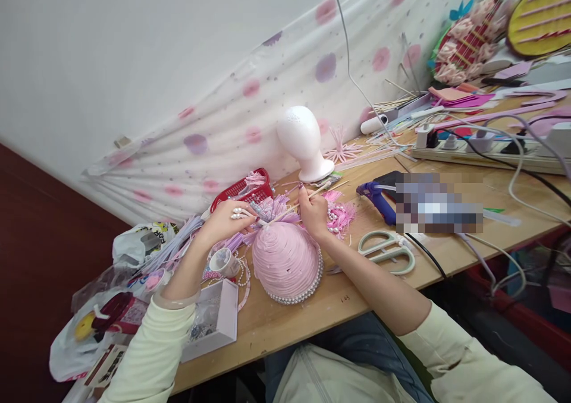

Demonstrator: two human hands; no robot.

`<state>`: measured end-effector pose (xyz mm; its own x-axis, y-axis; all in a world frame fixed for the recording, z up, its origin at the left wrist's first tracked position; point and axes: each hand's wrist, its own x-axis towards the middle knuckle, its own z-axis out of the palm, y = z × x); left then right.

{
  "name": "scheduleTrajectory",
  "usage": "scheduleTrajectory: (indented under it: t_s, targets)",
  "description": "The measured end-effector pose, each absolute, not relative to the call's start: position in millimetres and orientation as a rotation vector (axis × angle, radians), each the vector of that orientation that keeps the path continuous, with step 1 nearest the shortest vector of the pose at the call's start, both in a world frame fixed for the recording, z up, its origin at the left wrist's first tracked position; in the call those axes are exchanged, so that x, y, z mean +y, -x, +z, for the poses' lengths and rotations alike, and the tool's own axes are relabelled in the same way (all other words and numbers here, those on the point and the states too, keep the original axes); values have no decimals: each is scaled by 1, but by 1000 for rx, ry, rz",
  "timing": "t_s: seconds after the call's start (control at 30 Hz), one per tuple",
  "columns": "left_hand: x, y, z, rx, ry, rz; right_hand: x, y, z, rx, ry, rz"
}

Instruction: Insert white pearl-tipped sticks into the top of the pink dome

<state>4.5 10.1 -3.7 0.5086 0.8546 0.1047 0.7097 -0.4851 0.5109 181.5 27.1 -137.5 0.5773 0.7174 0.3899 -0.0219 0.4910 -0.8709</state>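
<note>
Sleeve [473, 343] lay nearest, four o'clock. My right hand [313, 210] gripped a stick [285, 213], apparently for control at the hat [288, 263]; my left hand [228, 220] curled, hold unclear.

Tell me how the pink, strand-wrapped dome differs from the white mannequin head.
The pink, strand-wrapped dome with a pearl-like beaded edge is ridged all around; the plain white mannequin head has no wrapping or beads.
The dome narrows to a tip; the head stands upright on a neck with a flared base.
The dome is nearer the person, the head farther back.
Both are rounded.
</note>
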Motion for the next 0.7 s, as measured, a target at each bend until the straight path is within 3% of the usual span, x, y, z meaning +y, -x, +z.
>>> scheduleTrajectory:
  t_s: [0.4,0.7]
  targets:
    - [-1,-15,17,1451,-2499,349,26,-181,-138,-827,985,547]
    - [-8,-17,15,1398,-2522,527,26,-183,-139,-803,966,602]
